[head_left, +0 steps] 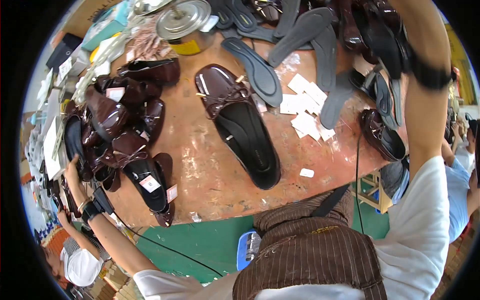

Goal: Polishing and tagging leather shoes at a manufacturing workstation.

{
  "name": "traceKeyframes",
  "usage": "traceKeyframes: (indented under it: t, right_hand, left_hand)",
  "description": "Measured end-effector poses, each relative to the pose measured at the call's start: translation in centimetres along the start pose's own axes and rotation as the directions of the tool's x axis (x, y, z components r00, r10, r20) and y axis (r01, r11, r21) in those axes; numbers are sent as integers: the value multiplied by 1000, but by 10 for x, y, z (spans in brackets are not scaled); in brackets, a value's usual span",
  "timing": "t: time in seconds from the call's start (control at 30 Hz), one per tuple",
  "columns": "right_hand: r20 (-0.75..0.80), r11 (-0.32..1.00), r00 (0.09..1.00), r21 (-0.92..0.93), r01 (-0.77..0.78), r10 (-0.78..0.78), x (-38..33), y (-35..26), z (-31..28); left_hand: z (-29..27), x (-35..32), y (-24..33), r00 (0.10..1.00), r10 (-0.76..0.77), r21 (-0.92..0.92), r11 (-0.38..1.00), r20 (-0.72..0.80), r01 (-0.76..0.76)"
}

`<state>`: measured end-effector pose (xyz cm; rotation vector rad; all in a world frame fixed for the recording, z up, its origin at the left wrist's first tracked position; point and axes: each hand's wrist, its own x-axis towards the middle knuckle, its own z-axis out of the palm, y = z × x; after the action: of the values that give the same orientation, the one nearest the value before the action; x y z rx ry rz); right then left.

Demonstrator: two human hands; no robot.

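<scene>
Can't see the right hand, its arm (426,117) runs off the top edge, that black band's (429,76) blurry, and the middle shoe's (220,85) insole print (258,157) is too tiny.

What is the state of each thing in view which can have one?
Shoe pile: heaped, some tagged
Centre shoe: upright, bow tied
Metal pot: covered
Grey insoles: loose, some overlapping
White cards: loose, scattered
Left hand: at the shoe pile, grip unclear
</scene>
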<state>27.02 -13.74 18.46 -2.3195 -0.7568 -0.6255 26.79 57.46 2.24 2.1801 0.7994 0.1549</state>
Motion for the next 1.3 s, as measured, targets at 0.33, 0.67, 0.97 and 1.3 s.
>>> traceKeyframes:
  t: [0.33, 0.67, 0.97, 1.3]
  right_hand:
    - [588, 905, 707, -108, -412, 392, -288, 17, 43]
    - [524, 996, 847, -55, -71, 89, -327, 35, 69]
    - [2, 734, 850, 503, -456, 526, -282, 31, 53]
    - [-155, 799, 850, 457, -390, 504, -225, -84, 22]
  left_hand:
    - [28, -121, 32, 759, 292, 111, 953, -581, -282]
    - [289, -441, 101, 770, 318, -607, 787, 553, 111]
    - [270, -493, 63, 765, 184, -519, 826, 617, 220]
    - [254, -521, 83, 869, 473, -222, 871, 142, -438]
